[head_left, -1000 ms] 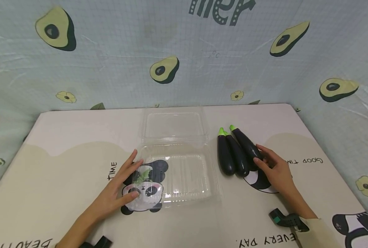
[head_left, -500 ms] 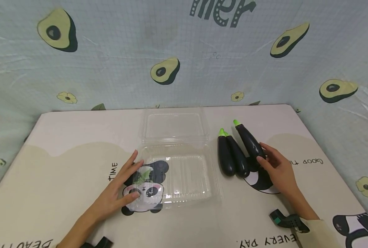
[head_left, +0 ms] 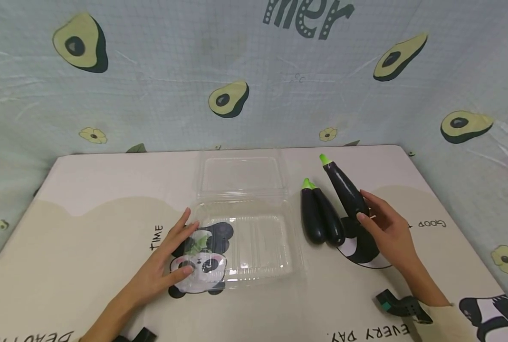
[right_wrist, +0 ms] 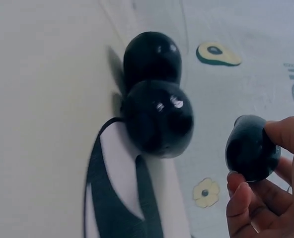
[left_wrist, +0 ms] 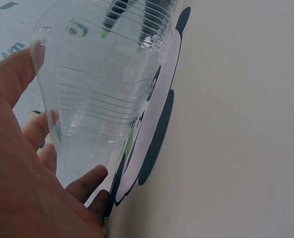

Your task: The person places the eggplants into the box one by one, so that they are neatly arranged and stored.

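My right hand (head_left: 388,232) pinches the thick end of a dark eggplant (head_left: 345,186), whose green stem points away to the back left. The right wrist view shows that eggplant (right_wrist: 253,148) between thumb and fingers, apart from the others. Two more eggplants (head_left: 311,216) lie side by side on the table, left of the hand. A clear plastic clamshell container (head_left: 258,242) stands with its lid (head_left: 242,175) laid back. At its left side my left hand (head_left: 157,266) rests with fingers spread; in the left wrist view the fingertips touch the container's rim (left_wrist: 50,99).
The table cover (head_left: 95,247) carries printed pandas and lettering. Behind the table's far edge hangs a pale cloth (head_left: 159,61) with avocado prints, continuing along both sides. A black wrist device (head_left: 401,306) sits by the right sleeve.
My right hand has lifted the rightmost eggplant away from the other two, its stem end rising toward the back. My left hand stays at the container's side.
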`<action>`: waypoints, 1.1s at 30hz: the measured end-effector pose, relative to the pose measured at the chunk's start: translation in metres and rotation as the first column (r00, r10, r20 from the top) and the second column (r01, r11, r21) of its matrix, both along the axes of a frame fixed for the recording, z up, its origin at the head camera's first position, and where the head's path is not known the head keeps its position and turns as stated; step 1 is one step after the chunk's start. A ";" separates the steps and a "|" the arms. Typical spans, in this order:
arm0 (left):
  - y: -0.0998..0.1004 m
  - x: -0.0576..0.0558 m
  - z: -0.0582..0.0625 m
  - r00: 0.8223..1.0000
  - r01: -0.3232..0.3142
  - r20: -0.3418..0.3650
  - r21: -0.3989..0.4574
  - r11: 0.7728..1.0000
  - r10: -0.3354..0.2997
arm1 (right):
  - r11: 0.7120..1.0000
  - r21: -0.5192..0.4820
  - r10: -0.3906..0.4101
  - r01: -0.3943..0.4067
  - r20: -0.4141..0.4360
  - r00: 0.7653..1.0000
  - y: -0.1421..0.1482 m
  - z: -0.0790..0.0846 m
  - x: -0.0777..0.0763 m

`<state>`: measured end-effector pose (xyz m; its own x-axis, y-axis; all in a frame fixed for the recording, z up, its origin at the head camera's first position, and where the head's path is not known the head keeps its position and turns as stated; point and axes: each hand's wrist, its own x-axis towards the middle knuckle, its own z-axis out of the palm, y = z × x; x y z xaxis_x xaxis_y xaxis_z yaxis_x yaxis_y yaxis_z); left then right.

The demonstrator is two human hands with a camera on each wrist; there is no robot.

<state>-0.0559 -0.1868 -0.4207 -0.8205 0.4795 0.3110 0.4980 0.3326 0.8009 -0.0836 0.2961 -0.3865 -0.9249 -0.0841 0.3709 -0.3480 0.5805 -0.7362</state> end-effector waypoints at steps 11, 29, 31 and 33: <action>0.000 0.000 0.001 1.000 0.008 -0.014 0.006 1.000 -0.008 | 0.993 -0.007 0.116 -0.116 -0.047 0.992 -0.014 0.021 -0.003; -0.001 0.001 -0.001 1.000 0.006 -0.022 0.012 1.000 -0.006 | 0.953 0.047 0.303 -0.300 -0.099 0.948 -0.058 0.058 -0.005; -0.001 0.001 -0.001 1.000 0.008 -0.025 0.014 1.000 -0.007 | 0.949 0.047 0.315 -0.312 -0.097 0.944 -0.061 0.059 -0.005; -0.001 0.001 -0.001 1.000 0.009 -0.021 0.015 1.000 -0.009 | 0.944 0.047 0.328 -0.325 -0.097 0.940 -0.065 0.060 -0.006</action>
